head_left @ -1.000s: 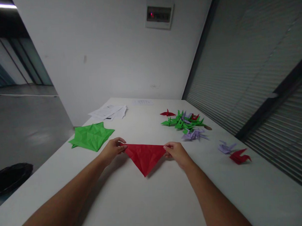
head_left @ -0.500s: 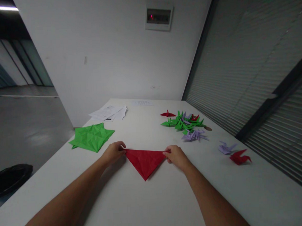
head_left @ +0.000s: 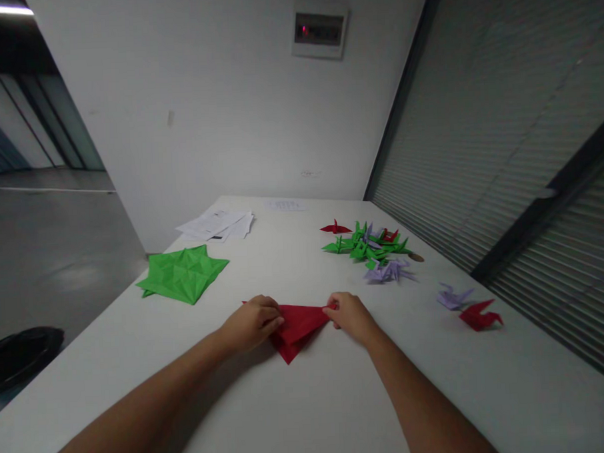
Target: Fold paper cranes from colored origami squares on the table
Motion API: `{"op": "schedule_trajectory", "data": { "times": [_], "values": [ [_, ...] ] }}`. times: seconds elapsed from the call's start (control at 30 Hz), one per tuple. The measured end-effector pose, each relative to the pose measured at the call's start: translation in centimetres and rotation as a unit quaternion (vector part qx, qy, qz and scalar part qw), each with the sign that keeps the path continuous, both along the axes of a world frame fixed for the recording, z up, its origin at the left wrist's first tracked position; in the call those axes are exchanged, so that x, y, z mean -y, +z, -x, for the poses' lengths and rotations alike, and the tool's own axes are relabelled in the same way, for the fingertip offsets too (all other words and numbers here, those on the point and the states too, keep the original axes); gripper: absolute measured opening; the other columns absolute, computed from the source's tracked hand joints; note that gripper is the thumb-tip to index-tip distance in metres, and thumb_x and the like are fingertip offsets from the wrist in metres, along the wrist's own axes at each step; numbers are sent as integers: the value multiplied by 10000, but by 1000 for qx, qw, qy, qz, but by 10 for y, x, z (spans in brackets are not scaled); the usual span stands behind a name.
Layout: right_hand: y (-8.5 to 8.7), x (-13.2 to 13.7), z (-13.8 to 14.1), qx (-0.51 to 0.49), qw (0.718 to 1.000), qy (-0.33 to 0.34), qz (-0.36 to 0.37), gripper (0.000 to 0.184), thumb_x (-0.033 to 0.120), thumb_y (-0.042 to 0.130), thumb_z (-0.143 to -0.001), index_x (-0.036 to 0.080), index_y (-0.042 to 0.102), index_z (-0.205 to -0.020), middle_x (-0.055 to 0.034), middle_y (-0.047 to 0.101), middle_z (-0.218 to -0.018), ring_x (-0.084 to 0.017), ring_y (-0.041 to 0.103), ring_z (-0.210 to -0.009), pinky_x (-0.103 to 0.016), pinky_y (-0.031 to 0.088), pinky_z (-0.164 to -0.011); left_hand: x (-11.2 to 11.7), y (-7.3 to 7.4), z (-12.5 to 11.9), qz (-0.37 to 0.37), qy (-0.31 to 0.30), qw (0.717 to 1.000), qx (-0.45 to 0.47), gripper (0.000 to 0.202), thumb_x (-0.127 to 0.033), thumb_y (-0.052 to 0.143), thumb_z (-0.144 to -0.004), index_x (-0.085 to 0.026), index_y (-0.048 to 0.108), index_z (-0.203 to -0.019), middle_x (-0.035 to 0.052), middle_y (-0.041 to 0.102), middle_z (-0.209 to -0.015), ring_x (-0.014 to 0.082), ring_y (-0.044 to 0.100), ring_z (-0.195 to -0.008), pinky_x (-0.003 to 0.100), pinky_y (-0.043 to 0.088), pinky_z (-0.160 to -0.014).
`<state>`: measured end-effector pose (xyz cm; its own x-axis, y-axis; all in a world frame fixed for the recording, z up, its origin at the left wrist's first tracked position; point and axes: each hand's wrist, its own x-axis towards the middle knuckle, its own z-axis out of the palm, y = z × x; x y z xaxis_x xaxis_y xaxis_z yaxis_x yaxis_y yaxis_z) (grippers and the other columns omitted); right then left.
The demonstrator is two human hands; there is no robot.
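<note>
A red sheet of origami paper (head_left: 302,321), folded to a triangle with its point toward me, lies between my hands on the white table (head_left: 310,413). My right hand (head_left: 352,318) pinches its right corner. Over the left part of the paper is my left hand (head_left: 255,321), its fingers curled on it near the middle and covering much of that side. A small red tip shows behind the left hand. The front layer looks partly lifted, apart from the lower point.
Creased green sheets (head_left: 184,274) lie at the left, with printed papers (head_left: 216,225) behind. Green, purple and red folded cranes (head_left: 367,245) are heaped at the back right. A purple crane (head_left: 454,296) and a red crane (head_left: 480,315) sit nearer. A black-lined bin (head_left: 25,359) stands beyond the left edge.
My left hand has moved right from the paper's left corner toward its middle. The front layer has lifted off the lower point. My right hand has stayed at the right corner.
</note>
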<state>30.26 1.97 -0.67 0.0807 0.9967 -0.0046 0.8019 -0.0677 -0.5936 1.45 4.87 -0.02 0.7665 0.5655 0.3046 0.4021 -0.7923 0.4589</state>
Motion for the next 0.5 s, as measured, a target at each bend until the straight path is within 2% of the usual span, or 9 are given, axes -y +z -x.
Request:
{"op": "schedule_trajectory", "data": {
  "times": [0.07, 0.17, 0.23, 0.33, 0.4, 0.5],
  "values": [
    [0, 0, 0, 12, 1000, -2, 0, 66, 205, 692, -847, 178, 709, -789, 2, 670, -545, -151, 647, -526, -228, 414, -541, -2, -4, 1, 5, -17, 1000, -21, 260, -287, 531, -996, -212, 779, -969, 96, 739, -1004, 229, 664, -962, 338, 501, -892],
    [-1, -1, -1, 58, 998, -9, -28, 42, 212, 732, -825, 187, 716, -795, -44, 726, -716, -185, 675, -681, -260, 452, -637, -8, -10, 5, 2, -24, 999, -37, 199, -233, 611, -927, -219, 774, -1040, 97, 747, -1051, 246, 672, -1012, 343, 504, -925],
    [-1, 0, -1, 116, 990, -6, -81, 56, 206, 754, -811, 182, 730, -855, -85, 732, -870, -222, 675, -812, -297, 489, -739, -12, -13, 7, -4, -16, 999, -40, 242, -200, 656, -875, -211, 766, -1090, 108, 740, -1119, 262, 669, -1053, 352, 508, -942],
    [2, 3, 3, 187, 963, 16, -191, 138, 200, 743, -826, 171, 746, -960, -135, 688, -1016, -294, 621, -1006, -393, 498, -926, -13, -16, 7, -12, -29, 999, -39, 301, -153, 670, -845, -198, 763, -1128, 126, 719, -1194, 277, 658, -1093, 363, 513, -956],
    [4, 7, 11, 187, 950, 56, -243, 150, 199, 702, -861, 178, 753, -1001, -145, 675, -1060, -319, 581, -1076, -447, 485, -990, -13, -16, 7, -20, -42, 998, -31, 309, -138, 653, -856, -202, 767, -1135, 134, 707, -1218, 279, 655, -1101, 370, 515, -961],
    [0, 11, 29, 137, 942, 167, -258, 235, 206, 640, -916, 179, 735, -1130, -139, 696, -1154, -308, 587, -1131, -474, 495, -1027, -11, -15, 5, -32, -50, 998, -27, 296, -142, 634, -879, -207, 773, -1133, 145, 695, -1232, 286, 654, -1101, 387, 515, -967]
  ]
}}
